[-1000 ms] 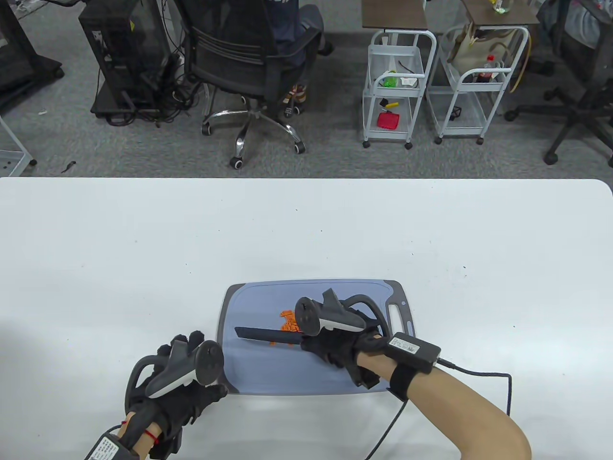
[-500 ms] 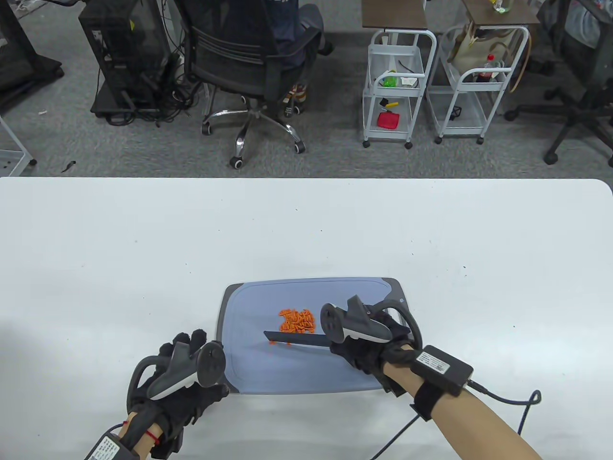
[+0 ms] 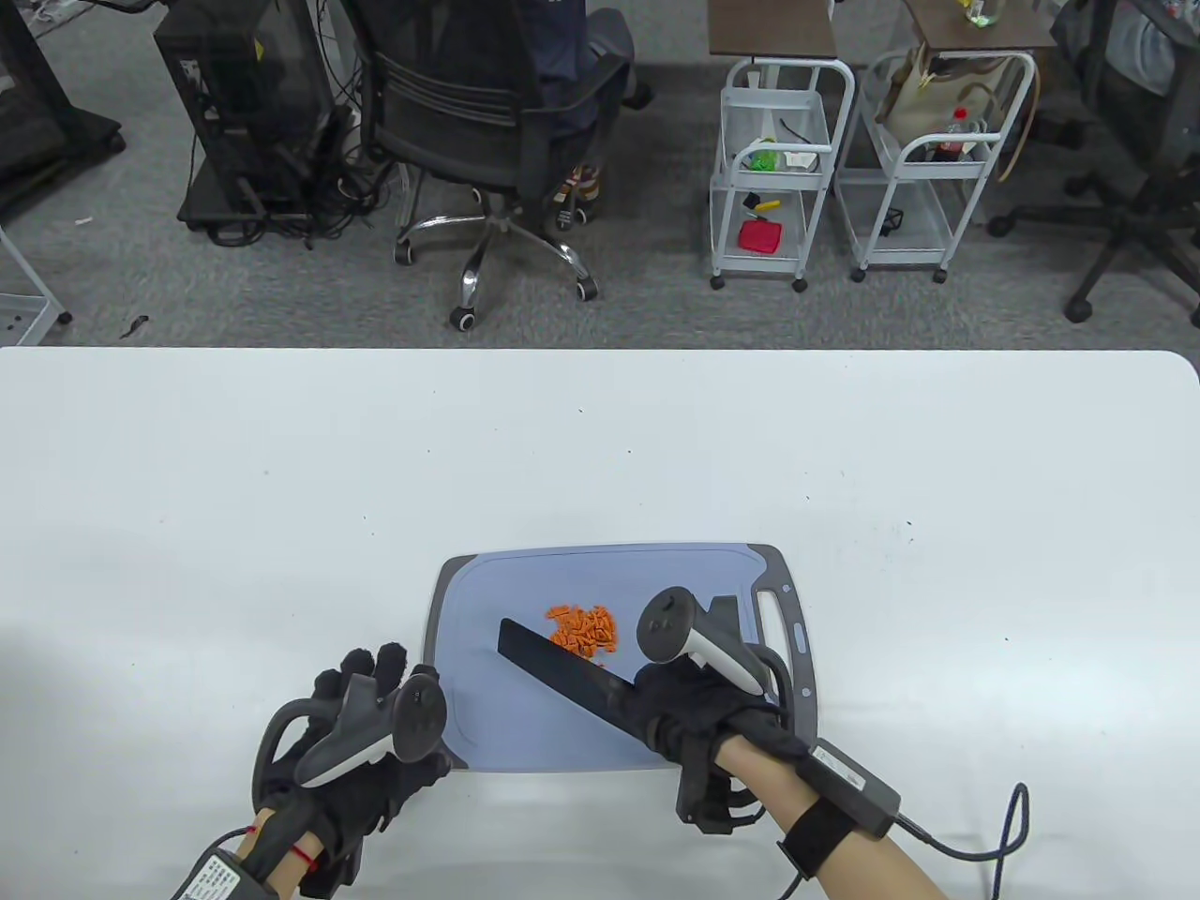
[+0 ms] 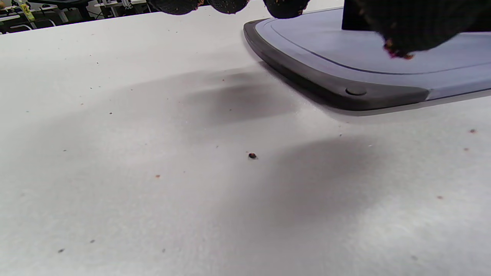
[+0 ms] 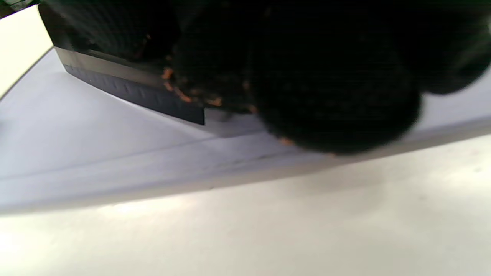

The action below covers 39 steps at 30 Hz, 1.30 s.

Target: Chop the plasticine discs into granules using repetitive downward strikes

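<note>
On the cutting board, beside the orange granules, the right hand grips the knife raised aslant; a skewed strike could scatter bits past the left hand, resting open at the board's corner.

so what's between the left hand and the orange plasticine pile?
In the table view, only bare blue cutting board and the black knife blade's tip lie between the left hand and the orange plasticine granules.
</note>
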### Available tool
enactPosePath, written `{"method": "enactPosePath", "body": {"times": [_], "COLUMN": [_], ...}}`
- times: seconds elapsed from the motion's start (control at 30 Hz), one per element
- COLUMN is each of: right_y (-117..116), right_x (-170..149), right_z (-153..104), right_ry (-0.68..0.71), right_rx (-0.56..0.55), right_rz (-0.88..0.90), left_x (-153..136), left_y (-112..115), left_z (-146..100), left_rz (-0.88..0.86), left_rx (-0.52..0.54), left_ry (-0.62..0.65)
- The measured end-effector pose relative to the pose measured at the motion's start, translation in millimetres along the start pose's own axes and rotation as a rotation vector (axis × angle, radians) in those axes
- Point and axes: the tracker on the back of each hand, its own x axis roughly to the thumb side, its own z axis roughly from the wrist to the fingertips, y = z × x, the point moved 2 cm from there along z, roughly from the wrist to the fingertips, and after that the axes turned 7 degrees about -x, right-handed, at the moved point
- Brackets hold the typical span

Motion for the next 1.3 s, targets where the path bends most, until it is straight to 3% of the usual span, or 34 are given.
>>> {"method": "enactPosePath", "body": {"times": [0.1, 0.2, 0.27, 0.3, 0.33, 0.5, 0.7, 0.77, 0.87, 0.93, 1.07, 1.13, 1.3], "right_y": [9, 16, 24, 29, 30, 20, 15, 25, 44, 51, 47, 39, 36], "right_x": [-21, -37, -47, -52, -53, -36, -2, 6, 16, 24, 36, 38, 27], "right_z": [-6, -17, -25, -28, -28, -25, -33, -29, -4, 20, 45, 43, 28], "right_ry": [-0.053, -0.065, -0.135, -0.233, -0.269, -0.305, -0.203, -0.161, 0.017, 0.141, 0.276, 0.301, 0.353], "right_rx": [-0.028, -0.049, -0.164, -0.283, -0.312, -0.342, -0.319, -0.393, -0.531, -0.564, -0.458, -0.417, -0.443], "right_rz": [0.028, 0.199, 0.283, 0.244, 0.220, 0.102, 0.045, -0.018, -0.113, -0.175, -0.202, -0.259, -0.258], "left_x": [0, 1, 4, 5, 5, 7, 4, 3, 3, 3, 2, 1, 2], "left_y": [-2, -2, -3, -3, -3, -1, 2, 1, 1, 1, 1, 0, 0], "left_z": [-1, -2, -3, -4, -4, -4, 0, -1, -1, -1, -1, -1, -1], "left_rz": [0.015, 0.014, 0.016, 0.014, 0.013, 0.017, 0.014, 0.013, 0.008, 0.013, 0.015, 0.008, 0.017], "left_rx": [0.011, 0.013, 0.020, 0.020, 0.021, 0.011, -0.011, -0.008, -0.007, -0.012, -0.013, -0.013, -0.020], "left_ry": [0.006, 0.010, 0.015, 0.019, 0.020, 0.023, 0.014, 0.012, 0.015, 0.015, 0.011, 0.010, 0.002]}}
